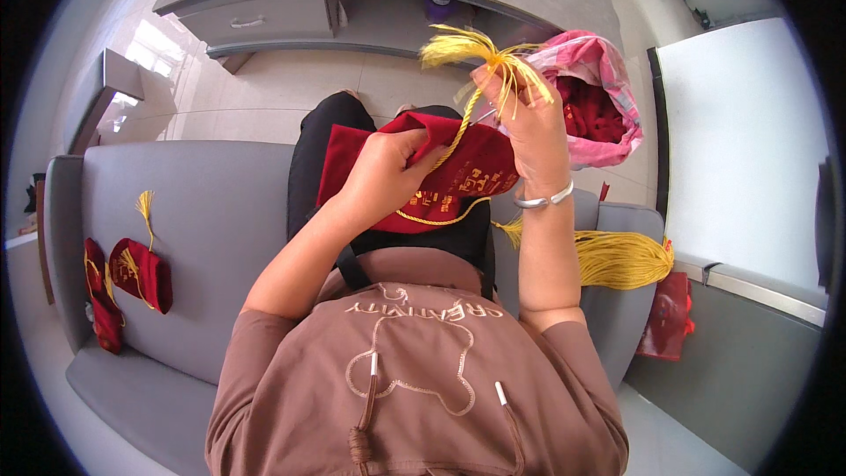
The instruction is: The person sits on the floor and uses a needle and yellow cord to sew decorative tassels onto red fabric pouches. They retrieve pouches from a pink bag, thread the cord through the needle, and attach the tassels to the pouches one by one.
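A red fabric pouch (423, 211) with gold printing lies across my lap. My left hand (396, 158) grips its upper edge, together with a twisted yellow cord (464, 120). My right hand (522, 106), raised to the right of the pouch, pinches the cord's yellow tassel (499, 63), whose strands fan out above and over the fingers. A thin metal tool (486, 116) juts from this hand towards the pouch; its kind cannot be told. Another stretch of cord crosses the pouch's lower part and leads to a second tassel (510, 231) beside my right forearm.
Finished-looking red pouches with yellow tassels (155, 276) lie on the grey sofa (192, 192) at left. A bundle of yellow cords (621, 259) rests at right. Beyond it stand a pink bag (605, 155) holding red fabric and a low table with a drawer (264, 20).
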A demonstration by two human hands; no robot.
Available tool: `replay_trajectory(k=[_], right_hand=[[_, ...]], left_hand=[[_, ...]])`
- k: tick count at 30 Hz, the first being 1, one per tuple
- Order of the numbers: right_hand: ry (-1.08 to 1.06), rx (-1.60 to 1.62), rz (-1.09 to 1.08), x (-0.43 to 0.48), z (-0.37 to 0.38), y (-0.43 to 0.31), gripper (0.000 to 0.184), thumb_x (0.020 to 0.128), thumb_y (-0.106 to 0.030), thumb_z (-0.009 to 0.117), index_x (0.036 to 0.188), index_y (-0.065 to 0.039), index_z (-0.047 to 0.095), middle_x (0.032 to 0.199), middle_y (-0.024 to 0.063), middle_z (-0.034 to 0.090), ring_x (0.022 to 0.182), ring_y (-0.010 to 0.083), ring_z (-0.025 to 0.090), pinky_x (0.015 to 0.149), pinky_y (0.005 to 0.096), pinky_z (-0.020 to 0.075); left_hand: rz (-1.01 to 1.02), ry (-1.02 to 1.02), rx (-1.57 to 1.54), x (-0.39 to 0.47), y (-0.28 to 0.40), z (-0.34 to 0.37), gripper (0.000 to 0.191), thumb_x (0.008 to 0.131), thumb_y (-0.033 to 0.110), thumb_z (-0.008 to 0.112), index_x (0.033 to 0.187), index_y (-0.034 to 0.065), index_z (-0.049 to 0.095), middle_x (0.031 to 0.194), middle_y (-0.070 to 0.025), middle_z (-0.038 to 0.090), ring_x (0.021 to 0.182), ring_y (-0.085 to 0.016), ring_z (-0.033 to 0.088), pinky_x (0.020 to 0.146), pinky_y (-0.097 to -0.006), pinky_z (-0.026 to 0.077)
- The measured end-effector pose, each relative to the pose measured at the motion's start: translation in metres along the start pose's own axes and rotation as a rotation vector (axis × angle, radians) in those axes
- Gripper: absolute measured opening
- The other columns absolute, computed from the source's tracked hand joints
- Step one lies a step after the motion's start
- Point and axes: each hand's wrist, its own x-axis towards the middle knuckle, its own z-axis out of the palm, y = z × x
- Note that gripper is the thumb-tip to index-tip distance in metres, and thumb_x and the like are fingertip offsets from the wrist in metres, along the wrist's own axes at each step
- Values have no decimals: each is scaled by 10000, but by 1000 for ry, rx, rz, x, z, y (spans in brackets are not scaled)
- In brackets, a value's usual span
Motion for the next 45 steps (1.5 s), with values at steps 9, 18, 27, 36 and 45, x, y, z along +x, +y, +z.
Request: replay_trajectory(k=[9, 18, 27, 36, 45], right_hand=[[-184, 420, 344, -11, -14, 15, 233, 963, -236, 494, 877, -57, 617, 872, 137, 683, 507, 61, 552, 416, 164, 409], [-108, 739, 407, -28, -13, 27, 264, 997, -251, 458, 992, -19, 585, 1058, 236, 651, 885, 252, 701, 703, 315, 605], [-13, 620, 192, -50, 7, 15, 207, 981, -213, 520, 1014, -22, 592, 1146, 253, 614, 949, 297, 680, 834, 392, 576], [6, -222, -263, -46, 12, 27, 157, 850, 81, 600, 995, 26, 626, 971, 97, 646, 920, 175, 629, 858, 256, 508], [78, -313, -340, -46, 22, 31, 163, 813, 99, 645, 946, 7, 626, 962, 64, 621, 851, 134, 631, 742, 232, 525]], left_hand=[[124, 93, 99, -1, 1, 4, 232, 851, 157, 678, 742, -23, 579, 613, -195, 541, 541, -356, 531, 505, -369, 430], [4, 130, 56, -3, -10, 6, 245, 845, 153, 691, 716, -15, 568, 587, -190, 529, 505, -329, 533, 482, -361, 424], [135, 248, 45, -1, -12, 15, 186, 839, 121, 682, 778, -17, 573, 661, -192, 584, 587, -353, 597, 515, -369, 458], [223, 199, 237, -4, -26, 19, 146, 692, -14, 648, 827, 3, 593, 762, -169, 624, 718, -363, 623, 627, -418, 510], [389, 290, 343, -3, -29, 23, 295, 709, -6, 634, 995, 57, 668, 865, -111, 679, 772, -296, 667, 686, -370, 553]])
